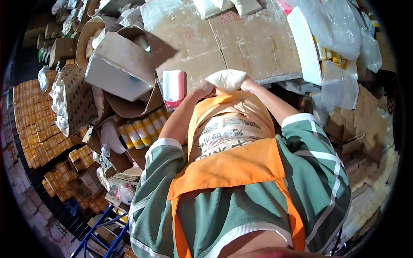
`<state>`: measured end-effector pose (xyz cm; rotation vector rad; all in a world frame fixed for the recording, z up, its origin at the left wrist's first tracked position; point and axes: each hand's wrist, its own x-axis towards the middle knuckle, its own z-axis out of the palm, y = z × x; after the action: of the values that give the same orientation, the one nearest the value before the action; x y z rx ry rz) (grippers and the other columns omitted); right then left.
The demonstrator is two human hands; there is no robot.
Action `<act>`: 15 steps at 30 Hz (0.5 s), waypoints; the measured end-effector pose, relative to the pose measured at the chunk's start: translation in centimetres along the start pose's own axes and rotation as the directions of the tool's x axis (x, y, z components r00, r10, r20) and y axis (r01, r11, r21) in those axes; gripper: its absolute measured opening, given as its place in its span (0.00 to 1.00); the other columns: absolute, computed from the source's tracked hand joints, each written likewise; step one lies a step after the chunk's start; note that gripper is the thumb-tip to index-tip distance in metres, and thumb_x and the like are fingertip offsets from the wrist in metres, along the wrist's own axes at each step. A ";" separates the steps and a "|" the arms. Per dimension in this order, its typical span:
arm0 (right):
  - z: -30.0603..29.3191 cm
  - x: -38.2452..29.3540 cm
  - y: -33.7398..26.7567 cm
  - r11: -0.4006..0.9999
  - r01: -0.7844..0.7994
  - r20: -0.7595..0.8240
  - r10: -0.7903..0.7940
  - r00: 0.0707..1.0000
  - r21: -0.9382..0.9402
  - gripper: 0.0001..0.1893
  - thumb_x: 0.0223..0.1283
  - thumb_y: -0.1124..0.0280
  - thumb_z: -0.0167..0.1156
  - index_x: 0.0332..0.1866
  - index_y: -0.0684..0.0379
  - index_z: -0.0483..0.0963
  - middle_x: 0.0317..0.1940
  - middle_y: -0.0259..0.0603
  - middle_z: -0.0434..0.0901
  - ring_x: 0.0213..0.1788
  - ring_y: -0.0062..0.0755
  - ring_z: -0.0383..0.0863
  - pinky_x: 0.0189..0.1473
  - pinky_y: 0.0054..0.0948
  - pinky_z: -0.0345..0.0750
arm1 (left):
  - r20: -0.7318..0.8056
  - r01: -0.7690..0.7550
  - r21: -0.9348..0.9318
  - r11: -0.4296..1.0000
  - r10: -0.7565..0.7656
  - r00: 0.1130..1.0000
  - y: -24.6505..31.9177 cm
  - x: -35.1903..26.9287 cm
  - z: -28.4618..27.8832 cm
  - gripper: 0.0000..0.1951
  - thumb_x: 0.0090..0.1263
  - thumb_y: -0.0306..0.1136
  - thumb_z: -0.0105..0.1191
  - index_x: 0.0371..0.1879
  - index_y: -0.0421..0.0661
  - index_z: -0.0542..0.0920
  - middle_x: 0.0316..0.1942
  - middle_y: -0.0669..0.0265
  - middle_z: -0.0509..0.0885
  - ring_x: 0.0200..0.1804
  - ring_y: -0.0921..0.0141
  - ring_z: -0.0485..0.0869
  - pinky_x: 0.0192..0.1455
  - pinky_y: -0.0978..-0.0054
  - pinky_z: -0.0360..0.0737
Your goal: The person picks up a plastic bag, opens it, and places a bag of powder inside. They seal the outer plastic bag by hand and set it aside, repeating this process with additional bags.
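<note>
A filled, cream-coloured bag (226, 80) is held up between both hands, close to the orange apron at the table's near edge. My left hand (205, 89) grips its left end with curled fingers. At its right end, my right hand (246, 82) closes on the corner, the fingertips partly hidden behind the bag. To the left, a stack of clear plastic bags with a red edge (174, 86) lies at the cardboard's near edge. Several similar filled bags (246, 7) lie at the far side of the cardboard-covered work surface (258, 48).
An open cardboard box with a white foam board (113, 75) stands at the left, above yellow-wrapped packs (142, 130). Another white board (305, 45) and clear plastic sheeting (335, 29) border the surface at the right. Torn cardboard (364, 122) lies lower right.
</note>
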<state>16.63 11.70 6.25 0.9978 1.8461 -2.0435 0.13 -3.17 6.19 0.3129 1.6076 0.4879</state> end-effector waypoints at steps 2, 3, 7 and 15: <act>1.0 -0.3 -1.5 0.958 -0.134 -0.105 0.110 0.988 -0.255 0.15 0.61 0.64 0.54 0.49 0.61 0.76 0.30 0.39 0.82 0.28 0.26 0.79 0.26 0.28 0.75 | -0.049 -0.052 0.000 0.999 0.052 0.997 -0.4 -0.6 -0.3 0.15 0.66 0.30 0.40 0.17 0.41 0.74 0.08 0.66 0.67 0.09 0.75 0.63 0.11 0.76 0.56; 1.1 1.7 1.1 0.984 -0.079 -0.095 0.064 0.993 -0.161 0.13 0.59 0.66 0.54 0.45 0.61 0.78 0.30 0.41 0.83 0.30 0.28 0.80 0.30 0.31 0.77 | -0.076 0.012 -0.044 0.999 -0.016 0.997 0.1 -0.7 -0.6 0.14 0.65 0.30 0.40 0.17 0.41 0.74 0.08 0.67 0.67 0.09 0.74 0.63 0.11 0.74 0.56; 2.6 1.4 0.3 0.860 -0.088 -0.329 -0.095 0.940 -0.502 0.11 0.54 0.70 0.51 0.37 0.60 0.79 0.35 0.58 0.80 0.42 0.53 0.81 0.44 0.41 0.77 | -0.067 0.163 0.055 0.985 -0.160 0.985 0.7 -1.1 -2.0 0.15 0.64 0.35 0.42 0.17 0.40 0.74 0.08 0.66 0.67 0.10 0.72 0.65 0.13 0.72 0.59; 3.4 2.3 0.5 0.834 0.028 -0.276 -0.213 0.937 -0.551 0.10 0.58 0.69 0.50 0.31 0.61 0.78 0.30 0.56 0.79 0.37 0.56 0.79 0.36 0.43 0.75 | -0.158 0.110 0.183 0.977 -0.081 0.984 -1.5 -2.0 -3.4 0.18 0.61 0.36 0.42 0.14 0.36 0.78 0.15 0.58 0.79 0.16 0.68 0.78 0.18 0.72 0.74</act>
<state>14.10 9.04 4.40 1.1120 2.5171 -1.3092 -2.93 -5.83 7.33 0.3480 1.8121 0.2885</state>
